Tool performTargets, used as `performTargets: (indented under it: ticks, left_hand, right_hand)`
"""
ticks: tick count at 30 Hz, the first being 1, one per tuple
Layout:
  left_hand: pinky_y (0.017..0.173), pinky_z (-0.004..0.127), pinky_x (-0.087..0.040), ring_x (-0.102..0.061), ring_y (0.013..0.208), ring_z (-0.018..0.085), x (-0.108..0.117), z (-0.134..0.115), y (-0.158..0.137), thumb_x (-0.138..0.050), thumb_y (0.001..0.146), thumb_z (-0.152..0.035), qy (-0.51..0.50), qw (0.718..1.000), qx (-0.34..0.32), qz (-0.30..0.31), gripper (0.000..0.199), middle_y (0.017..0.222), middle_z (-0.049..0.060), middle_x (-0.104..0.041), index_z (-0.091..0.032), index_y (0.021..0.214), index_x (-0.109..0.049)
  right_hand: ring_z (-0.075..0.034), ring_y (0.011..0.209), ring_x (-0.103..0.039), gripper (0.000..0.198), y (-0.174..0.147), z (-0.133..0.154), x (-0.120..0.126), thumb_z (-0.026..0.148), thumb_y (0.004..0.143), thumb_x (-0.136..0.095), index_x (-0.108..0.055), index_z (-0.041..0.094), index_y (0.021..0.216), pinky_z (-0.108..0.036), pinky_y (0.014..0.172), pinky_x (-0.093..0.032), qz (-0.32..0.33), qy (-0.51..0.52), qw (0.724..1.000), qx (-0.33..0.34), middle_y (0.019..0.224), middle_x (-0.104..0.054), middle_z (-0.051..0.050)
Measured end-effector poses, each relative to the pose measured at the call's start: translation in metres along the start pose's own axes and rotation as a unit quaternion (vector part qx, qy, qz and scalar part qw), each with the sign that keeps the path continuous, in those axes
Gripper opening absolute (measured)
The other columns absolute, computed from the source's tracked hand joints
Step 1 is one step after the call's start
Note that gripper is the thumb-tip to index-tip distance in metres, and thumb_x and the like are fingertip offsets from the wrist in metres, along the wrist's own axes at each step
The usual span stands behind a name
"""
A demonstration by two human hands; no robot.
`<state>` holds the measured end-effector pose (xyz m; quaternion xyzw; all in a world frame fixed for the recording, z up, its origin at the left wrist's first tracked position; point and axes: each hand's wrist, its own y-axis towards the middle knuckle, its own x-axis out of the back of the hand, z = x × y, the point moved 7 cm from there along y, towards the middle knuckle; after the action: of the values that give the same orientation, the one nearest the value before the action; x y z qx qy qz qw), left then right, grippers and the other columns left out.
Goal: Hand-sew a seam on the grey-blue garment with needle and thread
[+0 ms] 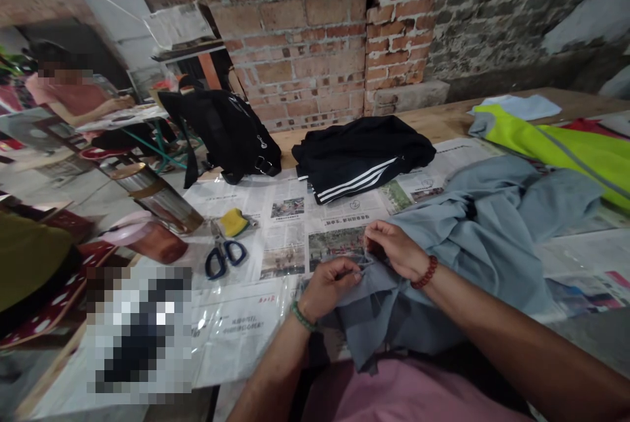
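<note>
A grey garment (497,225) spreads over the newspaper-covered table and hangs down towards my lap. My left hand (331,285), with a green bead bracelet at its wrist, is closed on an edge of this cloth. Just beyond it to the right, my right hand (394,248), wearing a red bead bracelet, makes a pinch above the garment. Whatever its fingertips hold is too small to make out. Dark-handled scissors (225,258) lie left of my hands, beside a yellow sponge-like piece (233,222).
Left stand a metal thermos (157,199) and a reddish-brown cup (160,241) with a pink lid. Farther back are a black backpack (226,133), folded black clothing (361,153) and a brick wall (295,35). A yellow vest (566,146) lies right. Another person (73,97) sits far left.
</note>
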<state>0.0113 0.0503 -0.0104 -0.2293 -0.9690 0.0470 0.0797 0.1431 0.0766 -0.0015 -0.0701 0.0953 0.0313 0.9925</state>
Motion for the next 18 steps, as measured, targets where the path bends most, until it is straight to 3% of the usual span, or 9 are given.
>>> performTargets:
  ticks: [4,9,13,18]
  left_hand:
    - [0.045,0.018,-0.027,-0.036,0.049,0.005,0.001,0.003,0.000,-0.069,0.064,-0.034,-0.045,0.999,0.023,-0.009,0.023,0.057,-0.004,-0.049,-0.014,0.070,-0.063]
    - [0.047,0.018,-0.031,-0.043,0.048,0.005,0.006,0.011,0.001,-0.075,0.058,-0.033,-0.149,0.986,0.074,-0.023,0.026,0.058,-0.004,-0.054,-0.014,0.069,-0.063]
    - [0.048,0.018,-0.031,-0.045,0.047,0.006,0.013,0.015,0.001,-0.079,0.053,-0.032,-0.178,0.978,0.098,-0.047,0.027,0.055,-0.003,-0.056,-0.013,0.065,-0.064]
    - [0.049,0.019,-0.031,-0.044,0.048,0.006,0.016,0.016,0.004,-0.079,0.051,-0.031,-0.193,0.975,0.102,-0.047,0.026,0.053,-0.003,-0.056,-0.012,0.063,-0.066]
  right_hand:
    - [-0.005,0.046,-0.049,0.019,0.004,0.018,0.001,0.033,0.076,-0.052,-0.045,0.017,0.070,-0.017,0.046,-0.036,0.020,-0.016,1.000,0.016,0.063,-0.058,0.002]
    - [-0.007,0.034,-0.050,0.020,0.028,0.037,-0.013,0.037,0.079,-0.052,-0.041,0.021,0.083,-0.015,0.031,-0.034,0.105,0.038,0.994,-0.007,0.058,-0.058,0.007]
    - [-0.008,0.046,-0.059,0.015,0.048,0.026,-0.020,0.022,0.075,-0.060,-0.048,0.018,0.083,-0.017,0.044,-0.048,0.161,0.131,0.978,-0.026,0.061,-0.058,0.006]
    - [-0.010,0.061,-0.065,0.011,0.057,-0.007,-0.002,0.017,0.075,-0.060,-0.055,0.017,0.084,-0.021,0.058,-0.054,0.137,0.238,0.961,-0.035,0.068,-0.063,0.003]
